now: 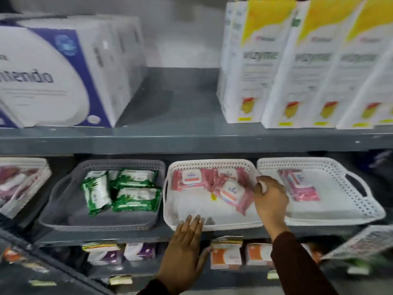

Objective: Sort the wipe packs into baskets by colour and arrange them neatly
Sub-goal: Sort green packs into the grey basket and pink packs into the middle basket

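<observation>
On the middle shelf stand three baskets. A grey basket [63,211] holds several green wipe packs [136,199]. The middle white basket [191,165] holds pink wipe packs [230,193] piled at its back right. A right white basket [340,177] holds a pink pack [298,186]. My left hand [184,252] lies flat, fingers together, against the front rim of the middle basket. My right hand [270,195] rests curled on that basket's right rim, beside the pink packs; nothing shows in its grip.
Above, white and blue boxes [55,75] and yellow-white cartons [297,67] fill the upper shelf [191,141]. Small boxed goods [226,254] sit on the shelf below. Packaged items [19,184] lean at the far left.
</observation>
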A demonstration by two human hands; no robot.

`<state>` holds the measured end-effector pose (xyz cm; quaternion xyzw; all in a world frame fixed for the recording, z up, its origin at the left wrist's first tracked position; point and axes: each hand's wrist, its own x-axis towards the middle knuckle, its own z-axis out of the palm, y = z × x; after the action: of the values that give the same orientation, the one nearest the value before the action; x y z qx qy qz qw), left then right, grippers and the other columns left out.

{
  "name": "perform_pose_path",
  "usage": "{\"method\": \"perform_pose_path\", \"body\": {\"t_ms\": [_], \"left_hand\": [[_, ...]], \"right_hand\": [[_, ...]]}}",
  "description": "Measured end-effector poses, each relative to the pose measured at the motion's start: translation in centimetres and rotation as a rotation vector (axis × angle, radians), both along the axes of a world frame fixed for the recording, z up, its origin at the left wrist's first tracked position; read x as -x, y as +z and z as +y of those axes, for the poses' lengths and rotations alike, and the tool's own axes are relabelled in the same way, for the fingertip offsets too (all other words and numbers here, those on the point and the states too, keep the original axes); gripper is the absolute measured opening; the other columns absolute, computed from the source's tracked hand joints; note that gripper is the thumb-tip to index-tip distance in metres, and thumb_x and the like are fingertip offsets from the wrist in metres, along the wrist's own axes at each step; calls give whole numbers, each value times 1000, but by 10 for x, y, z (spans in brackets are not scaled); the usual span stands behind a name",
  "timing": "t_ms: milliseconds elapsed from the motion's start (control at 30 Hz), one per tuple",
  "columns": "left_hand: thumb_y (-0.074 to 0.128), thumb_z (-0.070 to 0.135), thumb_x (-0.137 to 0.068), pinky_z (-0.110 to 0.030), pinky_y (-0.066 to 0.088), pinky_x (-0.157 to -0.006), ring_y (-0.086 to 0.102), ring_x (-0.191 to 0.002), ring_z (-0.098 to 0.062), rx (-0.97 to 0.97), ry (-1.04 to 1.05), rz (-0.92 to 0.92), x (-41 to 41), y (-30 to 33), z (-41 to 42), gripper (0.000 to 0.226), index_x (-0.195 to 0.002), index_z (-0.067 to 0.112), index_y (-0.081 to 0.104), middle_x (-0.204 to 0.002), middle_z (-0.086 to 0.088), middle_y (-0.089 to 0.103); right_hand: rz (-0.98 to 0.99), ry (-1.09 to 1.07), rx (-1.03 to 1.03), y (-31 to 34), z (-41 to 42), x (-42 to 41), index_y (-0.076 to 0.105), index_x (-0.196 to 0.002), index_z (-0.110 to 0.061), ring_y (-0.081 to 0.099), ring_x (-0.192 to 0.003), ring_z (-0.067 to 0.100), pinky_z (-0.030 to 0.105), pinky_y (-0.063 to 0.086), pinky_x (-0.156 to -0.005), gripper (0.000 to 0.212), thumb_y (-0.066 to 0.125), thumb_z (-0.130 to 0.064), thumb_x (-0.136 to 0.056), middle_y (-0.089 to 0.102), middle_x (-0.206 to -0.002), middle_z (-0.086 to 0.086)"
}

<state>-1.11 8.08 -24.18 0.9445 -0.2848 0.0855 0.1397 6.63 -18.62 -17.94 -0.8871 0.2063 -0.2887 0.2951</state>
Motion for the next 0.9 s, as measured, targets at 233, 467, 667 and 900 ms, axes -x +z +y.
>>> {"method": "perform_pose_path", "body": {"t_ms": [233,467,667,900], "left_hand": [[31,55,-101,-40,18,-113,28,-144,-24,-49,-71,-16,0,6,-98,66,-148,9,35,-155,-6,34],[22,58,-102,-38,15,-118,17,-147,-19,-35,-15,-4,6,8,-138,65,-152,17,23,-159,1,23],[29,53,-102,-36,19,-114,31,-142,-20,-32,7,-6,4,8,-106,62,-147,12,36,-154,-2,36],[30,51,-102,-34,19,-115,30,-143,-18,-22,50,-22,6,6,-66,60,-148,13,37,-154,-1,36]], "right_hand": [[472,-193,20,-12,-128,4,54,-127,-15,50,-115,42,48,46,-93,51,65,-29,-79,55,-125,21],[510,-143,-105,-22,-172,-18,37,-133,-11,53,-109,44,48,46,-88,73,73,-28,-72,58,-120,25],[220,-148,-153,-22,-186,-19,44,-129,-16,64,-86,43,38,48,-65,47,58,-8,-85,68,-99,24],[471,-72,-226,-30,-169,-37,57,-124,-30,61,-102,38,44,50,-89,62,46,-69,-76,66,-116,13]]}}
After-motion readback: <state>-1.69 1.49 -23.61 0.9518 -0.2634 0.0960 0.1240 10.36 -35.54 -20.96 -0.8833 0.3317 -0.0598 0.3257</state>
